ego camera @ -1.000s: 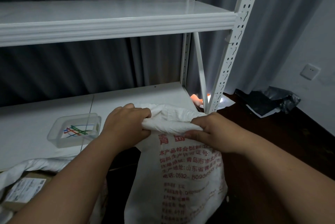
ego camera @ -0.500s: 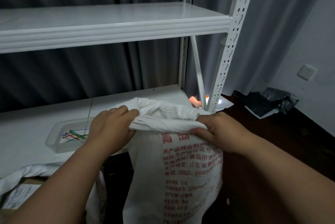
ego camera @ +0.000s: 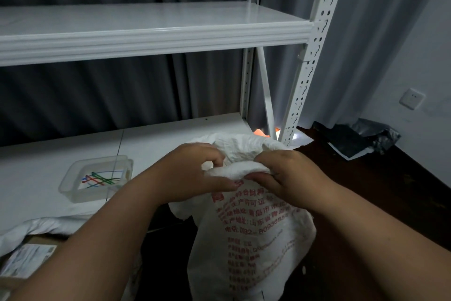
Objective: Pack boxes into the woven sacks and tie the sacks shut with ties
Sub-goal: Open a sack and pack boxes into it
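Your left hand (ego camera: 192,173) and right hand (ego camera: 288,178) both clutch the bunched neck of the woven sack (ego camera: 253,239) — it stands between your forearms, against the shelf (ego camera: 151,139), clear tub (ego camera: 97,178) of coloured ties (ego camera: 101,179) left of it, a second sack (ego camera: 48,224) with a box (ego camera: 26,256) at lower left.

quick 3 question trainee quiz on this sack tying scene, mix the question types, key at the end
1. True or false: both hands grip the gathered neck of the woven sack.
2. Where do the coloured ties lie? A) on the top shelf B) in the clear plastic tray C) on the floor
3. Fill in: the sack's printed text is ___ in colour.

Key: 1 true: left hand, right hand. 2 B. 3 red.
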